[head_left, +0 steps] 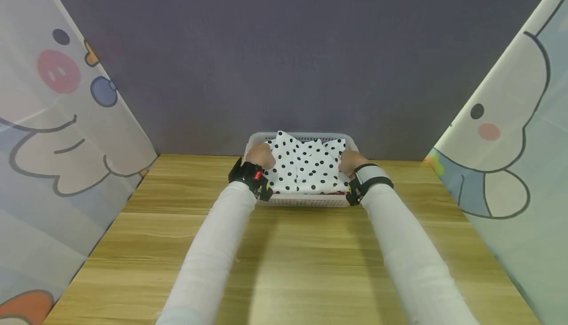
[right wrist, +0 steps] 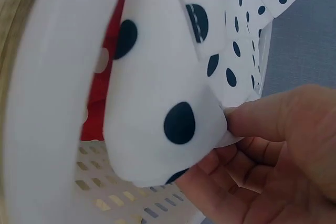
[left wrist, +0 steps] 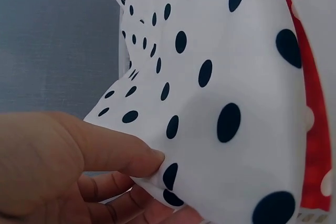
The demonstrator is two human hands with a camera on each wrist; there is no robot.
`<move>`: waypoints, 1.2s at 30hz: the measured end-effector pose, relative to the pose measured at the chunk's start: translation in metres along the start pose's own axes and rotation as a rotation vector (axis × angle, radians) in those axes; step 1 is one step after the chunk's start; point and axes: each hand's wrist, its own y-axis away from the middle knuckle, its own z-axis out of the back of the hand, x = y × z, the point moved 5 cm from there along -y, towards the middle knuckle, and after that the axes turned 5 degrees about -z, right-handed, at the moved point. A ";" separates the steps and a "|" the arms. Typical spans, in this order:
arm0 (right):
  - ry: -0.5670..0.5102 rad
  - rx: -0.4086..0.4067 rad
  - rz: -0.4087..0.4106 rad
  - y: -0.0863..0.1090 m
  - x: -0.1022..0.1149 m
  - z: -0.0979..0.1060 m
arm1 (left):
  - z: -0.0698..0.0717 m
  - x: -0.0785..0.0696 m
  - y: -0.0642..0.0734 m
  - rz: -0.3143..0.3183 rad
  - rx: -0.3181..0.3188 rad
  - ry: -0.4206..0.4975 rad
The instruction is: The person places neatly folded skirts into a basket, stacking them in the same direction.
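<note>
A folded white garment with black polka dots point(head_left: 306, 167) lies in a white plastic basket point(head_left: 306, 200). My left hand point(head_left: 261, 156) pinches its left edge between thumb and fingers, as the left wrist view shows. On the opposite side my right hand point(head_left: 351, 161) grips the right edge, thumb on top and fingers beneath. Under the dotted cloth, along the basket's near side, a strip of red fabric with pale dots point(left wrist: 315, 145) peeks out. Whatever else lies below the white garment is hidden.
The basket stands at the far edge of a wooden table point(head_left: 306, 266), close to a dark grey wall panel point(head_left: 301, 58). Cartoon-printed sheets hang on the left point(head_left: 66, 118) and right point(head_left: 497, 132).
</note>
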 end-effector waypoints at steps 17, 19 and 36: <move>0.058 0.052 0.002 -0.011 -0.001 -0.007 | -0.013 0.003 -0.015 0.050 0.044 -0.071; 0.074 0.070 0.007 -0.012 -0.002 -0.008 | -0.013 0.004 -0.014 0.046 0.035 -0.076; 0.140 0.056 0.053 0.009 0.014 -0.011 | -0.006 0.001 0.006 -0.013 0.042 -0.123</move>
